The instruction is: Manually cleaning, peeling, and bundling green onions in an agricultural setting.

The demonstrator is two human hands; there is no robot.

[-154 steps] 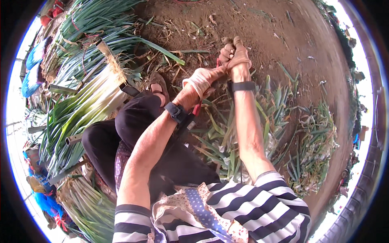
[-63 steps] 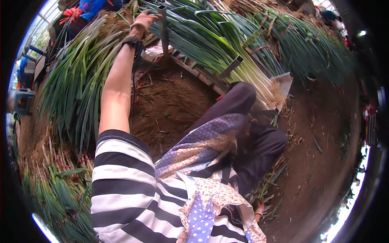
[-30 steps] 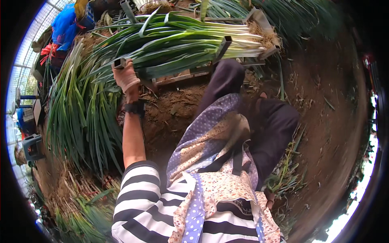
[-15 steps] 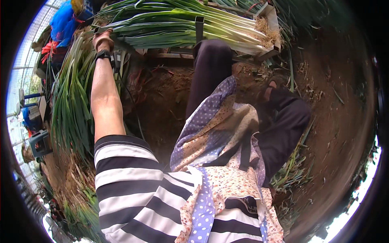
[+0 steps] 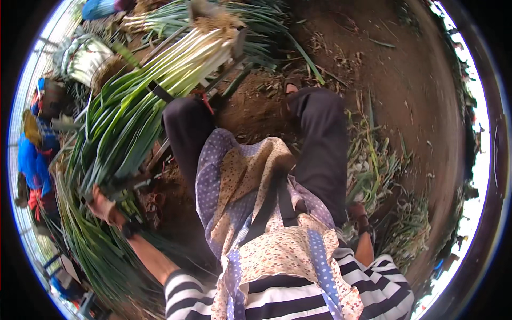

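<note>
A thick bundle of long green onions [image 5: 176, 69] lies in a low metal rack [image 5: 161, 92], white root ends far and green leaves toward my left side. My left hand [image 5: 105, 207] is at the leaf end, its fingers closed round the end of a rack bar. Loose green leaves hang beneath and beside that hand. My right hand [image 5: 356, 211] is low beside my right thigh, next to a heap of onion trimmings [image 5: 376, 165]. It is small and dark there, so its fingers cannot be made out.
More green onions [image 5: 256, 24] lie beyond the rack, and another bundle [image 5: 88, 61] stands at the far left. A blue bag [image 5: 32, 160] with red ties is at the left edge. Brown soil [image 5: 405, 90] with scattered leaf scraps stretches to the right.
My view has turned right, so the rack and onions sit further left and slanted. My left hand appears lower and further left. My right hand has come into view beside my thigh.
</note>
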